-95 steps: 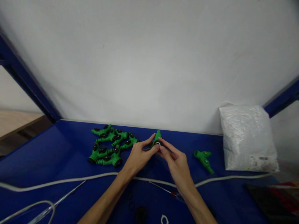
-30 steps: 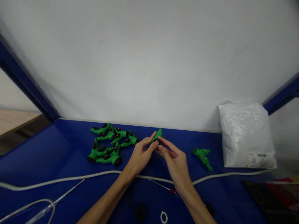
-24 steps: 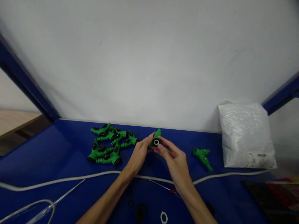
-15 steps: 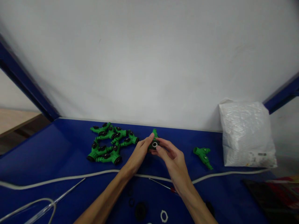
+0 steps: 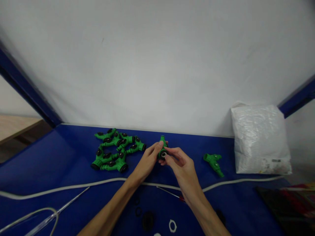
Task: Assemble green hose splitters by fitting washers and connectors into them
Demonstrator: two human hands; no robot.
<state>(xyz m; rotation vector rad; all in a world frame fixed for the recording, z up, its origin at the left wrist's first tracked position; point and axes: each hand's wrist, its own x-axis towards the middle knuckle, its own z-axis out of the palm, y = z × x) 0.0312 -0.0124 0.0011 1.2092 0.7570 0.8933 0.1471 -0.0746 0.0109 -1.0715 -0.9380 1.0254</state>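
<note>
My left hand [image 5: 149,156] is closed around a green hose splitter [image 5: 162,144] and holds it above the middle of the blue table. A narrow green end points away from me. At the near end is a dark collar with a pale ring [image 5: 164,154] in its opening. My right hand [image 5: 180,160] is closed on that same end, thumb and fingers pinching at the collar beside the ring. The fingers hide part of the body. Another green splitter body [image 5: 214,164], without black knobs, lies to the right of my right hand.
Several green splitters with black knobs [image 5: 118,144] lie grouped at left. A white cable [image 5: 108,181] crosses the table, with a red-handled screwdriver [image 5: 169,192] nearby. In front are black rings [image 5: 148,221] and a white ring [image 5: 172,226]. A white plastic bag [image 5: 261,141] stands right.
The splitter has tilted slightly in my hands, showing more of its green body. My right thumb has shifted at the ring. Other things on the table have stayed put.
</note>
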